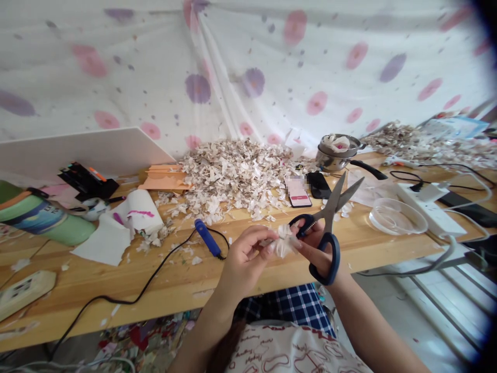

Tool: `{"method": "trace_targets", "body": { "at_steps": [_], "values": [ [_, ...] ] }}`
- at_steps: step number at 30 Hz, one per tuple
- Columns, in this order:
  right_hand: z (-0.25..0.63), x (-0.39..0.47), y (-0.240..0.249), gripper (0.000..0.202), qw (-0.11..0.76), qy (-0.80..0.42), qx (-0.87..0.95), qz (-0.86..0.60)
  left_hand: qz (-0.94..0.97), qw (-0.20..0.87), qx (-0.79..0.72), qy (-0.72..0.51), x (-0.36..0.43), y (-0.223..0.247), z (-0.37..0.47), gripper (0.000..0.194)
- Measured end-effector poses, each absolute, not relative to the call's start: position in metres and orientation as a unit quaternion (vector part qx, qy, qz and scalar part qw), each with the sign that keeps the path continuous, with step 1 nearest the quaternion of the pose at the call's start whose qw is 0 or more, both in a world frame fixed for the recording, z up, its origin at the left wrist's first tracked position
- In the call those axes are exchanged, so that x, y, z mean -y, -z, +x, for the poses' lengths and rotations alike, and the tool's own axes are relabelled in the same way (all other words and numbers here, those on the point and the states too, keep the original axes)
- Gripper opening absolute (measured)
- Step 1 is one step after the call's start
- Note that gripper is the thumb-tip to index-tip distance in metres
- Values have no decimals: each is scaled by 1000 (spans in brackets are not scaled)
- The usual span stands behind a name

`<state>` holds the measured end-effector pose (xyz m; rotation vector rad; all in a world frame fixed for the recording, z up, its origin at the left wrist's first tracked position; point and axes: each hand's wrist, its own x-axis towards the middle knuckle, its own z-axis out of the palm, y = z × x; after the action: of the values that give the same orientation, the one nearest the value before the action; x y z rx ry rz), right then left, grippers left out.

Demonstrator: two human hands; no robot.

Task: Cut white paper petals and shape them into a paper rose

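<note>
Two hands met over the near edge of the bench (373, 255). The left hand (248, 254) pinched one pale flower piece (284, 243) between thumb and fingertips. The right hand (316, 248) had its fingers curled through the two handles of one pair of scissors (330, 208), its thumb against the piece's other side; the two blades pointed away, spread apart. Just beyond lay one blue tool (208, 239) with a black cord, and to the right, one clear round dish (418, 224). One paper roll (145, 210) and one green bottle (46, 212) lay to the left. Farther back was one lit phone (298, 192); the dark object (318, 185) beside it was perhaps a second, too unclear to tell. Behind stood one metal pot (333, 161), between two heaps of scraps, one central (233, 178), one right.
</note>
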<state>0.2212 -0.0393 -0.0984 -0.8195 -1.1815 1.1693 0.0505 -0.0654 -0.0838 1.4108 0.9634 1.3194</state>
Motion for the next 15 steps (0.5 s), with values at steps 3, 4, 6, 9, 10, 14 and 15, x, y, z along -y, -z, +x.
{"method": "trace_targets", "body": {
  "at_steps": [3, 4, 6, 9, 10, 14, 15],
  "values": [
    [228, 41, 105, 30, 624, -453, 532, -351, 597, 405, -409, -559, 66, 83, 50, 17],
    [230, 44, 108, 28, 632, -441, 535, -346, 601, 376, -414, -571, 66, 84, 50, 17],
    [235, 55, 115, 30, 633, -442, 542, -333, 605, 321, -425, -593, 66, 85, 49, 19],
    [241, 81, 124, 39, 518, -516, 593, -338, 598, 271, -436, -615, 66, 87, 50, 23],
    [243, 90, 125, 40, 452, -544, 614, -350, 594, 264, -436, -622, 65, 87, 51, 24],
    [244, 112, 117, 46, 272, -602, 648, -378, 583, 238, -439, -642, 64, 88, 56, 26],
    [243, 114, 114, 48, 258, -605, 652, -376, 582, 230, -442, -642, 64, 88, 57, 26]
  ]
}}
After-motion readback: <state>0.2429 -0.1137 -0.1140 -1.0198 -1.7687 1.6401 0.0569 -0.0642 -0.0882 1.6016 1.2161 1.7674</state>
